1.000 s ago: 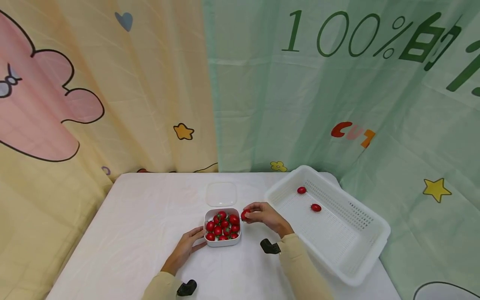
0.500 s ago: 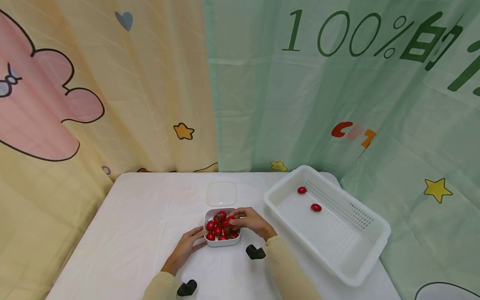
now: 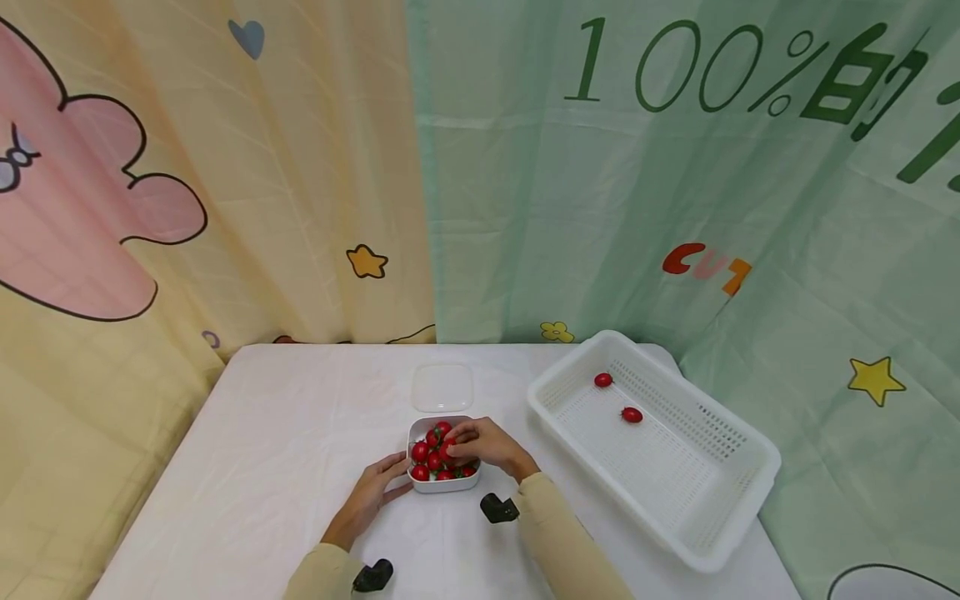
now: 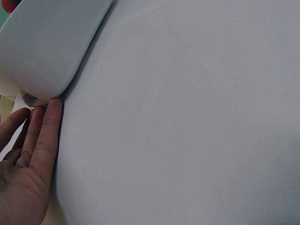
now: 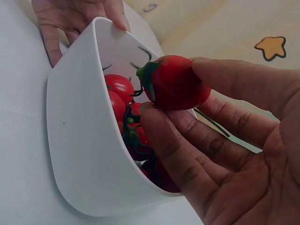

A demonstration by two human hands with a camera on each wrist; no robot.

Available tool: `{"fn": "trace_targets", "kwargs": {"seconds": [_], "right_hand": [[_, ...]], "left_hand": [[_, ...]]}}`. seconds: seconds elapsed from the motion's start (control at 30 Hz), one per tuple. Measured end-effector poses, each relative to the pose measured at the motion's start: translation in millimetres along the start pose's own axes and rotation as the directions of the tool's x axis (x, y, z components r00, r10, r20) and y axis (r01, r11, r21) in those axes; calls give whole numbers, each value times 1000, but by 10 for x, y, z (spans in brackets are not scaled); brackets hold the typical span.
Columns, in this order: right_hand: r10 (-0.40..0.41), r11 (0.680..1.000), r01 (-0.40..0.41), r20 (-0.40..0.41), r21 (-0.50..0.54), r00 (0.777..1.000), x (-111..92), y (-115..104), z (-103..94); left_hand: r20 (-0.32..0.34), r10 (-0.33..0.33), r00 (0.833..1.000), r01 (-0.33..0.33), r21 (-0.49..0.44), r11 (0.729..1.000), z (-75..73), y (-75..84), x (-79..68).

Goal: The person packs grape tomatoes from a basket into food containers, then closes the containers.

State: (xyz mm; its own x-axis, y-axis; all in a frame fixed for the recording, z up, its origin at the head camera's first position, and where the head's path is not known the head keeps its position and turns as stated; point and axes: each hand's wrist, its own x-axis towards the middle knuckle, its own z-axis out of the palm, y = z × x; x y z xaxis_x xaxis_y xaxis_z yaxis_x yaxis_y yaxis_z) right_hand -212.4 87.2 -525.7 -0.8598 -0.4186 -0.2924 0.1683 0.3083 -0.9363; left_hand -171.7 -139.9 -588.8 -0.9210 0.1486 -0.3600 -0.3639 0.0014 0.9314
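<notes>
A small white box (image 3: 447,488) full of red cherry tomatoes (image 3: 420,452) with green stems stands at the middle of the table. My right hand (image 3: 487,444) is over the box's right side and pinches a cherry tomato (image 5: 176,83) between thumb and fingers, above the others in the right wrist view. My left hand (image 3: 367,497) touches the left side of the box, its fingers fairly straight; in the left wrist view the fingertips (image 4: 55,107) meet the box's lower edge.
Two cherry tomatoes (image 3: 632,415) lie apart in a large white perforated basket (image 3: 705,554) on the right. Behind the box lies a clear lid (image 3: 442,388) on the white tablecloth (image 3: 300,417). Printed curtains (image 3: 487,208) hang along the back and sides.
My right hand has moved left with the cherry tomato, from beside the box to over its contents. My left hand has stayed at the box's left side.
</notes>
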Motion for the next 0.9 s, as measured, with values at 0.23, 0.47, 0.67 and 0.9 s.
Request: {"fn": "trace_targets", "kwargs": {"seconds": [0.23, 0.47, 0.67, 0.9], "right_hand": [[-8, 1000, 8, 18, 17, 1000, 24, 3, -38], [-75, 996, 75, 6, 54, 997, -53, -1, -220], [-47, 998, 50, -75, 46, 996, -131, -31, -434], [-48, 998, 52, -149, 28, 988, -231, -103, -711]], "left_hand": [[8, 19, 1000, -19, 5, 1000, -17, 3, 1], [-2, 9, 1000, -9, -15, 1000, -7, -10, 14], [-2, 3, 1000, -3, -15, 1000, -2, -5, 10], [-3, 5, 1000, -5, -8, 1000, -4, 3, 17]]}}
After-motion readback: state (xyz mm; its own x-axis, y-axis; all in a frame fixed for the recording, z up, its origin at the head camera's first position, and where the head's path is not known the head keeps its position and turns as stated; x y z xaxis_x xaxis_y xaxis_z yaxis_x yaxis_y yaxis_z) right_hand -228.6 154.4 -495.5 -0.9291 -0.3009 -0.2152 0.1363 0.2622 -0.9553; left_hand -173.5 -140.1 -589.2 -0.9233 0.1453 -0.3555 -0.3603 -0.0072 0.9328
